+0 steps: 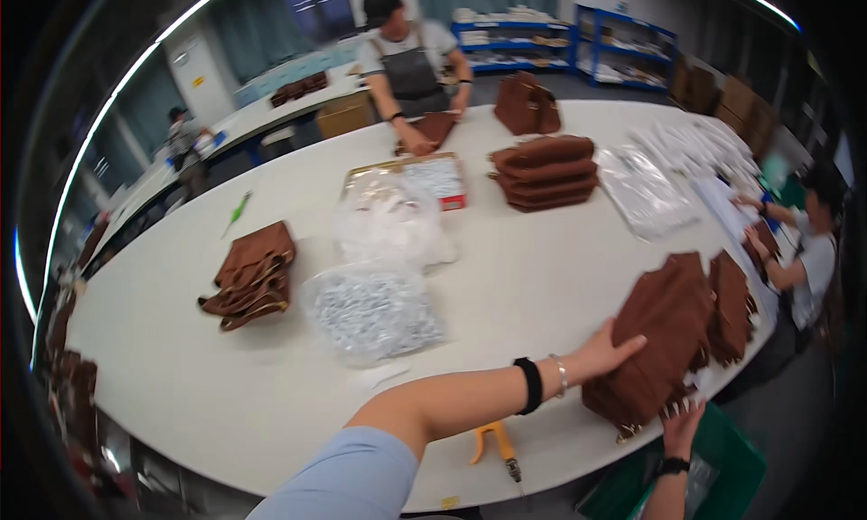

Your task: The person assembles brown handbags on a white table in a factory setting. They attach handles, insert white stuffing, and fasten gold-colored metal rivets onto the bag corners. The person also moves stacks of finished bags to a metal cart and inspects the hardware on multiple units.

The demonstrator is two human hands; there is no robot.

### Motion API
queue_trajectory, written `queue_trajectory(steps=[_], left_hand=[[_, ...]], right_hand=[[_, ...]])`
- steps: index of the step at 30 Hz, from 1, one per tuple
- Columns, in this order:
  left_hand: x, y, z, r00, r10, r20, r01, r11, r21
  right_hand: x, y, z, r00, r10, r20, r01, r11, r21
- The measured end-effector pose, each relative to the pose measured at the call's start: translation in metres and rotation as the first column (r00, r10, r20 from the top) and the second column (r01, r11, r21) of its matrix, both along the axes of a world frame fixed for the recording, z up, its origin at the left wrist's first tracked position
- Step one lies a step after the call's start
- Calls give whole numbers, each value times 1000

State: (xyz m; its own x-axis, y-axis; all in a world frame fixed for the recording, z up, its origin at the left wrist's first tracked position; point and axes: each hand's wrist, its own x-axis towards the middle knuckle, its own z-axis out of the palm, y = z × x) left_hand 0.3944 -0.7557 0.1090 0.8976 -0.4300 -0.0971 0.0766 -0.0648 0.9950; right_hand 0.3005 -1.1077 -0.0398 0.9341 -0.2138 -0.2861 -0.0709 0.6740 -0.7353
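Note:
A plump stack of brown bags (664, 317) with gold-coloured metal fittings lies tilted at the right near edge of the table. My left hand (610, 353) holds it by its left side, one finger reaching over the brown surface and the others partly hidden. At its near lower edge, my right hand (684, 427) grips the bags beside the fittings and small white pieces. More brown bags (728, 308) lie just to the right. Nearest below my left forearm is a yellow-orange handled tool (497, 448) with a dark metal tip.
Clear plastic bags of small white packets (375, 312) occupy the table's middle, before a shallow box (452, 190). Other brown bags (253, 271) lie left and a stack (546, 172) stands far. A green bin (727, 457) is below my right hand. Co-workers (411, 68) handle brown pieces across the table and at right.

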Motion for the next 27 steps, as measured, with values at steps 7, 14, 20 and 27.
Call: queue_trajectory(steps=[7,14,20,27], left_hand=[[-113,111,-24,998,52,21,-55,978,200],[-361,330,-86,835,426,-347,-423,902,90],[-703,498,-98,333,825,-456,-898,425,114],[-1101,530,-94,-467,735,-491,-880,-439,180]], right_hand=[[-69,90,76,984,-107,-144,78,978,-195],[-132,178,61,955,262,139,-265,964,2],[-201,422,60,765,628,141,-641,764,72],[-412,779,112,404,894,-195,-905,361,-224]])
